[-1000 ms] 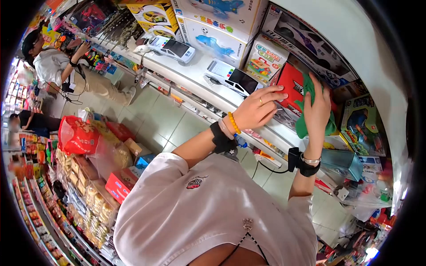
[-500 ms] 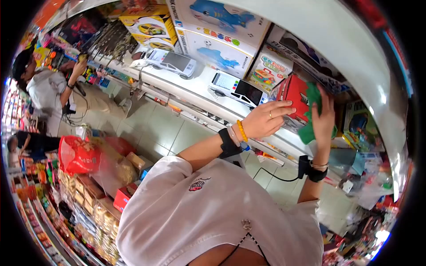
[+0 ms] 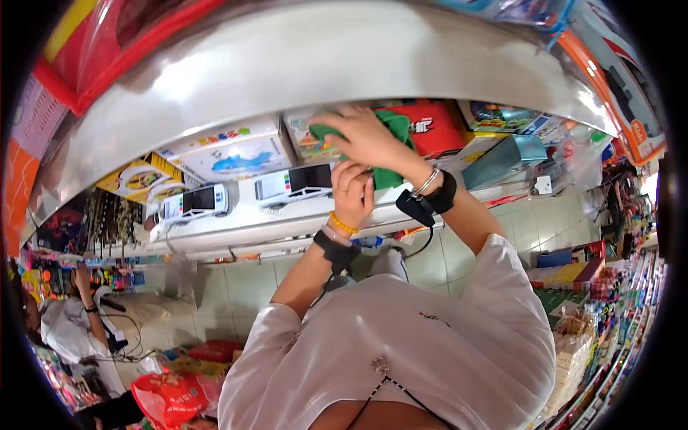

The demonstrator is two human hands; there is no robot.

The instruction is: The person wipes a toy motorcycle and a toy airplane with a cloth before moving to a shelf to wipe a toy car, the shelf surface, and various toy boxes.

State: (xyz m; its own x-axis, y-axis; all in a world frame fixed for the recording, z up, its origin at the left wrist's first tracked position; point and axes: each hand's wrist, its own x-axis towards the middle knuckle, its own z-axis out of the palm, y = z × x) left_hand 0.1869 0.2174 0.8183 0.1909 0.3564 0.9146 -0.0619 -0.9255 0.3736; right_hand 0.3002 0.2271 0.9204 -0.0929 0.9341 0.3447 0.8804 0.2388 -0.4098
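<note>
My right hand [image 3: 367, 142] presses a green cloth [image 3: 393, 179] against a small colourful toy box [image 3: 304, 137] on the white shelf, with cloth showing on both sides of the hand. Just below it is my left hand [image 3: 351, 192], fingers curled, close to that box's lower part; what they grip, if anything, is hidden. A red box [image 3: 436, 129] stands right of the cloth. To the left of my hands lies a white toy car [image 3: 287, 188] with dark windows.
A second white toy car [image 3: 195, 203] sits farther left, before a dolphin toy box [image 3: 240, 154]. A curved shelf edge [image 3: 308, 57] overhangs my hands. At lower left are a person in a white top [image 3: 68, 326] and a red bag [image 3: 168, 398].
Both hands and the green cloth have moved from the red box to the colourful box on its left. The camera view has turned, and the overhanging shelf now fills more of it.
</note>
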